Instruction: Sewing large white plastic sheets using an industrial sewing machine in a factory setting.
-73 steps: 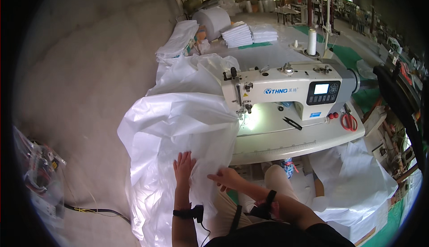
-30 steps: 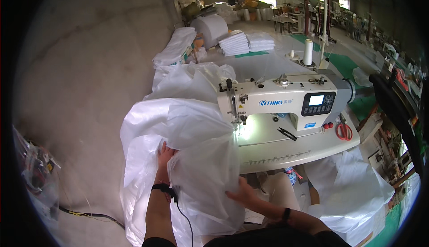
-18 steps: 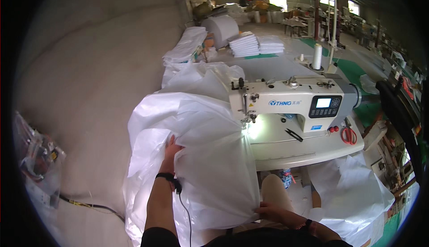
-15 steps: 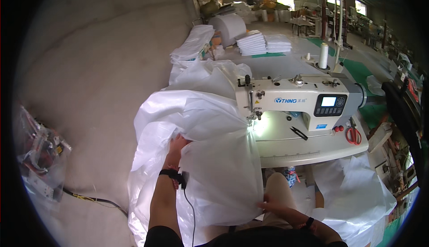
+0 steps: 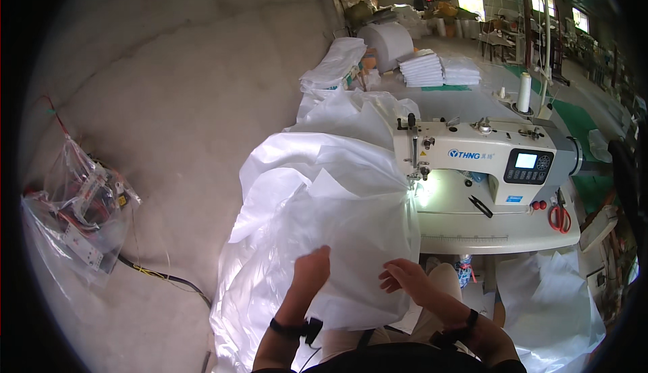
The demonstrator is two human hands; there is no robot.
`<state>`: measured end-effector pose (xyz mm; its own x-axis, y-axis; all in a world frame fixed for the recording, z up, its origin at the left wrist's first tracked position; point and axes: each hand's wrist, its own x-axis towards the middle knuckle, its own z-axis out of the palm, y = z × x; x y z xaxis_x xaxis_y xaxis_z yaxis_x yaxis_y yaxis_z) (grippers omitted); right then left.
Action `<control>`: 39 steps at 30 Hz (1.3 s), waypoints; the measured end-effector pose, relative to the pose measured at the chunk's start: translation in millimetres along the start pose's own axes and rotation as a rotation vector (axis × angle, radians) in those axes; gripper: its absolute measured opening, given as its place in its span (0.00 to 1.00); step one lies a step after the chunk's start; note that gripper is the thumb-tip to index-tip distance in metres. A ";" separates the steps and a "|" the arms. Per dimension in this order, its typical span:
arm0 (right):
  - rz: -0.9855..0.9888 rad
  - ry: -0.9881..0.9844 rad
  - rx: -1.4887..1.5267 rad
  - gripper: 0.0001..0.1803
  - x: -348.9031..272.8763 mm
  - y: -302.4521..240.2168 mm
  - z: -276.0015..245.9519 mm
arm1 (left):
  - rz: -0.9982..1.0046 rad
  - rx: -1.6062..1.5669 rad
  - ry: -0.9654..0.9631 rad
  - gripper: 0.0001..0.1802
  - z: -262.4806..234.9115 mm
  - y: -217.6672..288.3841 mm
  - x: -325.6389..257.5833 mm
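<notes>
A large white plastic sheet (image 5: 368, 238) runs from under the needle area of a white sewing machine (image 5: 472, 147) down over my lap and the left side. My left hand (image 5: 312, 270) is over its lower part with the fingers curled closed; whether a fold is in them is hidden. To the right, near the sheet's right edge, my right hand (image 5: 407, 280) is open, fingers a little apart and pointing left. The machine's lamp lights the needle area, where the sheet's upper right corner lies.
Black thread snips (image 5: 480, 206) and red-handled scissors (image 5: 559, 218) lie on the machine bed. A white thread cone (image 5: 524, 93) stands behind. Folded white stacks (image 5: 422, 70) and a big roll (image 5: 388, 45) are farther back. A clear bag of parts (image 5: 84, 207) is at left, beside a black cable (image 5: 165, 277).
My left hand has left the upper sheet and come down and right. My right hand has risen from the sheet's lower edge and opened. The whole view has shifted, moving the machine rightward.
</notes>
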<state>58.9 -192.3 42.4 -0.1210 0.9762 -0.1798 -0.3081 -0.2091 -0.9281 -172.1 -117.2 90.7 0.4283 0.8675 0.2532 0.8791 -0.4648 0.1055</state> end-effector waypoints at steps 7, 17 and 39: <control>0.150 -0.016 0.538 0.17 26.2 32.5 12.9 | 0.191 -0.681 -0.875 0.11 -12.9 54.9 -60.1; 0.402 -0.193 0.730 0.20 -26.5 66.9 -18.6 | 0.216 -0.061 0.331 0.25 -45.3 1.1 88.7; -0.073 0.440 0.377 0.09 -45.9 38.7 -24.5 | 0.116 -0.600 -0.204 0.15 36.7 122.0 23.6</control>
<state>75.6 -243.8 6.7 0.2916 0.9037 -0.3135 -0.6250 -0.0680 -0.7776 -47.1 -146.9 74.3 0.5969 0.7942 0.1138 0.5799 -0.5250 0.6230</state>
